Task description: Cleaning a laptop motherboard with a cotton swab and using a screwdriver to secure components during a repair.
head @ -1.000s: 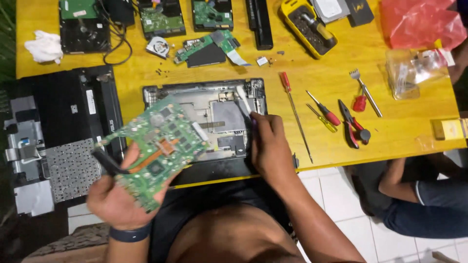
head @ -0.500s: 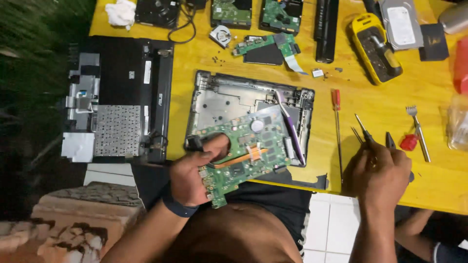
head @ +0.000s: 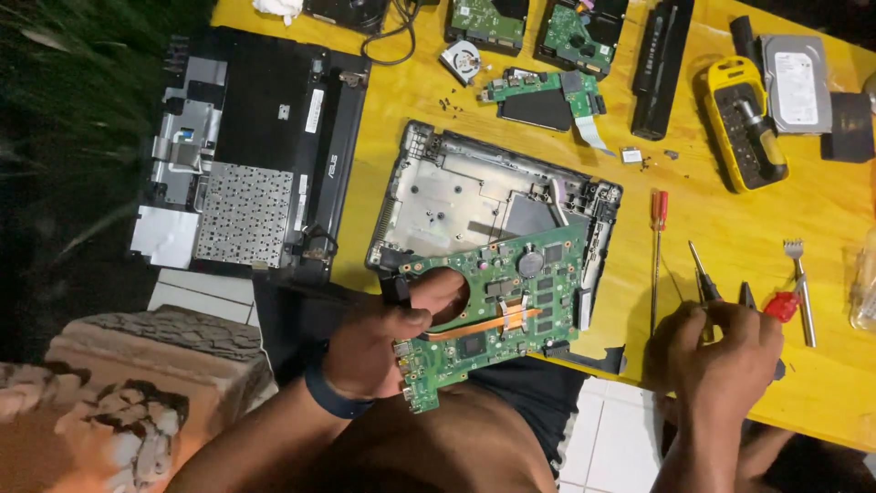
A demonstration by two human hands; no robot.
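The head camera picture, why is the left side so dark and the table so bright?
In the head view, light falls on the yellow table, so the green circuit board in the left hand looks sharp and clear; the plants at the left edge get hardly any light and go almost black; the right hand over the tools is dimmer, near the table's shadowy edge.

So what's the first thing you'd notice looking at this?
The big green circuit board near the middle, gripped by the left hand over an empty grey laptop shell on the yellow wooden table. At lower right, the right hand reaches into small hand tools. At upper right lies a yellow screwdriver-bit case.
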